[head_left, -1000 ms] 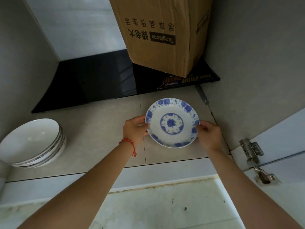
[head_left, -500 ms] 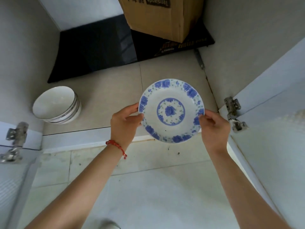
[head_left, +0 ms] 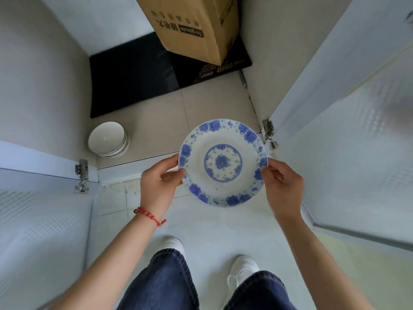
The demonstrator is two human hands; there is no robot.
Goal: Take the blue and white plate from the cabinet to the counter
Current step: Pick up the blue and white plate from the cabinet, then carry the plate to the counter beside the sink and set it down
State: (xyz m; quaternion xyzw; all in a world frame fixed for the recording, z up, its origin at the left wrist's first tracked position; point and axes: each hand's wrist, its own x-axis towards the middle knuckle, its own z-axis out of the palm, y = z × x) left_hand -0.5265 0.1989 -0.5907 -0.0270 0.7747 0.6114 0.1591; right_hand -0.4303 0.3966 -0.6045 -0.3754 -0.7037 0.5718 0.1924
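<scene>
The blue and white plate (head_left: 223,162) is held level in the air in front of the low cabinet's opening, over the cabinet's front edge and the floor. My left hand (head_left: 159,180) grips its left rim, thumb on top. My right hand (head_left: 282,183) grips its right rim the same way. The cabinet floor (head_left: 156,121) of beige tile lies behind and below the plate. No counter is in view.
A stack of white bowls (head_left: 108,139) sits at the cabinet's front left. A cardboard box (head_left: 192,25) stands on a black mat (head_left: 131,74) at the back. Both cabinet doors (head_left: 348,121) stand open to either side. My legs and white shoes (head_left: 243,267) are below.
Both hands have drawn the plate out of the cabinet toward me and lifted it. The view has pulled back, so the doors, floor and my legs now show.
</scene>
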